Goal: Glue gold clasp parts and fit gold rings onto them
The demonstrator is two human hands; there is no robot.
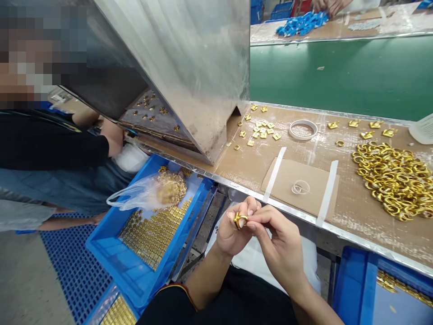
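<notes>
Near the lower centre of the frame, the left hand (pixel 230 238) and right hand (pixel 281 239) both pinch a gold ring (pixel 236 220) between fingertips. Its long axis runs roughly left to right, blocky head toward the left, loop toward the right fingers. Just above lies a taped cardboard sheet (pixel 318 192); a heap of gold rings (pixel 395 183) fills the right, a blue crate (pixel 117 267) the lower left.

No readable text, labels, brands, numbers or signs
</notes>
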